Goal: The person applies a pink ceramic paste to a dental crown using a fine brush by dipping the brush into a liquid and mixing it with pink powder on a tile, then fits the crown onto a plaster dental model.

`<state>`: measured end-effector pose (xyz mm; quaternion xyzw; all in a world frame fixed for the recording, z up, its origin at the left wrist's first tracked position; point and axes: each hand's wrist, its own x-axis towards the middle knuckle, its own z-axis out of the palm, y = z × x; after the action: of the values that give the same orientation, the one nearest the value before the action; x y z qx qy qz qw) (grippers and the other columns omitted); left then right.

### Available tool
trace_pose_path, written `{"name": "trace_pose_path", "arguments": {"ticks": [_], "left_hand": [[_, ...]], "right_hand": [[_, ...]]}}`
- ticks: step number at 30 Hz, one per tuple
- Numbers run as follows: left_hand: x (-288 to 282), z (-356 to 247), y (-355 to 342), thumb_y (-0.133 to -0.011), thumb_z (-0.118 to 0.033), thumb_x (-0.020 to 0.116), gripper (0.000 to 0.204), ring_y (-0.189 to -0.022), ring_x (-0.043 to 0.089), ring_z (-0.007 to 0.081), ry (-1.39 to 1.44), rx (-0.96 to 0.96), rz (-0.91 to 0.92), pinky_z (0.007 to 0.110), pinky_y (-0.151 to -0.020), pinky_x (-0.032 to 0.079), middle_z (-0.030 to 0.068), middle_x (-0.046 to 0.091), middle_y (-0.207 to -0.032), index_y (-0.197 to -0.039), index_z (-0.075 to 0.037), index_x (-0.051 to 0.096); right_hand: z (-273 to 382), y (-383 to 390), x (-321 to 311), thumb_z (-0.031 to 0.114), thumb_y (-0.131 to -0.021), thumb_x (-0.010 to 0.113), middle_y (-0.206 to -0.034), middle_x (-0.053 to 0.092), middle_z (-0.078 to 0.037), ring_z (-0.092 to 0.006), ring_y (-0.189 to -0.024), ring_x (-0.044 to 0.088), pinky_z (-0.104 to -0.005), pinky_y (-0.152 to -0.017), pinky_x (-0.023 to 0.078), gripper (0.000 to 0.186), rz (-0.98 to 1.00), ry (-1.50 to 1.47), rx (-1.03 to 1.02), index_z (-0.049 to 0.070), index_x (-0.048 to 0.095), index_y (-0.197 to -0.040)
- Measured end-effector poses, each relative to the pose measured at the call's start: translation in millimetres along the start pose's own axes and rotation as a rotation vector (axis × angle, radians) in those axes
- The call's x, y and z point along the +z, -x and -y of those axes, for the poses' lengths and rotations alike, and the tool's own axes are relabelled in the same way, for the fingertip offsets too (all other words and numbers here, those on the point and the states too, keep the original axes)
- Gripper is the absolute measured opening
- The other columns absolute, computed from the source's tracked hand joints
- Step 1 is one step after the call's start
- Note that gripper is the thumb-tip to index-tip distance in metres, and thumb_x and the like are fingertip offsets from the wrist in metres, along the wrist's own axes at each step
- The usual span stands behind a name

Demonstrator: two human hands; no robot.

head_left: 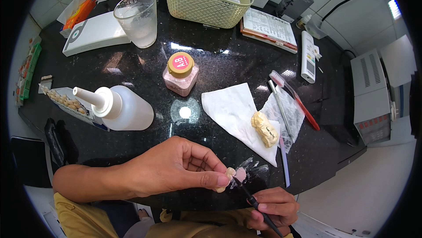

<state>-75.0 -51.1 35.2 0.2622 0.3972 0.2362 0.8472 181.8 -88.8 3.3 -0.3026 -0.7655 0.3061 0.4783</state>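
Your L hand (pixel 190 168) is pinching a small, knobbly cream piece (pixel 230 172), R hand (pixel 276 207) gripping a slim black rod-shaped tool (pixel 252 200), w/ soft-looking pink dab (pixel 241 174) set out, work apparently incomplete.

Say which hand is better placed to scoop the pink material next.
Right hand, probably: it holds the black tool, tip beside the pink material; the left hand pinches a cream piece.
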Motion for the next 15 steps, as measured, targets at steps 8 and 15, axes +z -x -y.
{"name": "trace_pose_path", "arguments": {"ticks": [8, 15], "left_hand": [[0.8, -0.9, 0.0, -0.088, -0.014, 0.071, 0.02, -0.086, 0.066, 0.0091, -0.01, -0.006, -0.005, 0.02, -0.079, 0.052, 0.0069, 0.07, -0.093, -0.1, 0.002, 0.067], [1.6, -1.2, 0.4, -0.088, -0.014, 0.072, 0.02, -0.086, 0.066, 0.009, 0.008, -0.002, -0.009, 0.02, -0.079, 0.052, 0.0071, 0.07, -0.093, -0.099, 0.002, 0.067]], "right_hand": [[-0.8, 0.1, -0.8, 0.005, -0.076, 0.076, -0.075, 0.062, -0.012, -0.0202, -0.063, 0.067, -0.0282, -0.055, 0.057, 0.026, 0.003, -0.011, -0.005, 0.002, 0.056, -0.091], [-0.7, 1.5, 0.2, 0.006, -0.077, 0.076, -0.076, 0.063, -0.013, -0.0202, -0.064, 0.067, -0.0283, -0.056, 0.057, 0.025, -0.017, -0.01, 0.001, 0.002, 0.056, -0.091]]}}
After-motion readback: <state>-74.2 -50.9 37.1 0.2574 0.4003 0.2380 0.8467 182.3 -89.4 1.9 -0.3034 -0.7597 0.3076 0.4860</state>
